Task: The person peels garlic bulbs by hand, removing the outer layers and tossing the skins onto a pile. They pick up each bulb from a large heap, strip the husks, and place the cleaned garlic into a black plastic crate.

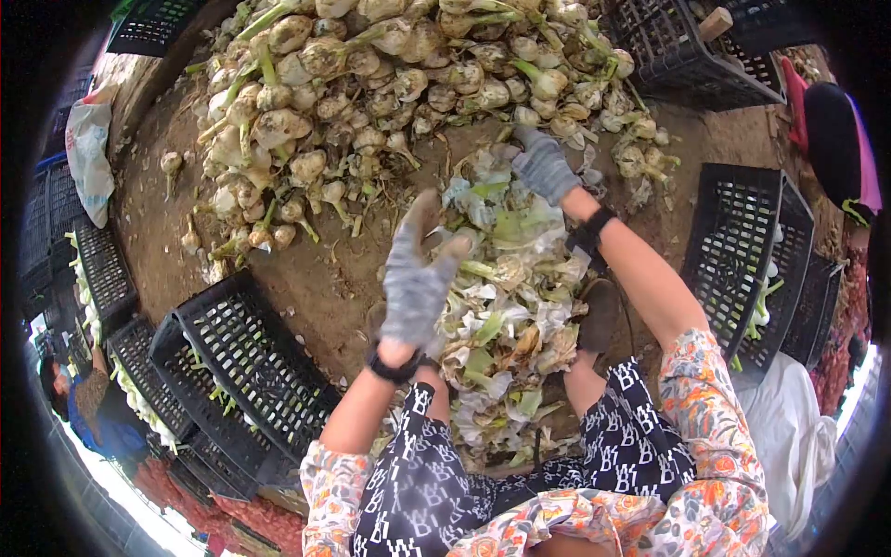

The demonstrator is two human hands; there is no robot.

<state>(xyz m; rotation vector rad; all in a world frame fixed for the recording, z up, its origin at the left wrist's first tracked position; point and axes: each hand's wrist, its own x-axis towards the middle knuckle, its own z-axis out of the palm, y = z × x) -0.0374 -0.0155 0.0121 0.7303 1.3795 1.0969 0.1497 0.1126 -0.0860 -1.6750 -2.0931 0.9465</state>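
Observation:
My left hand [415, 278], in a grey glove, is raised at the left edge of a heap of peeled skins and leaves [501, 325], its fingers spread and nothing in them. At the top of that heap, my right hand [545, 167], also gloved, reaches toward the garlic pile with its fingers extended and apart; the fingertips lie near loose skins. Beyond both hands is a large pile of dirty garlic bulbs with stems [371, 84]. The skins lie between my legs and feet.
Black plastic crates stand at the left [251, 343], the right [738, 241] and the upper right [668, 56]. White sacks are at the far left [90, 153] and lower right [784, 436]. Another person [93, 408] is at the lower left; part of one more [840, 139] shows at the right.

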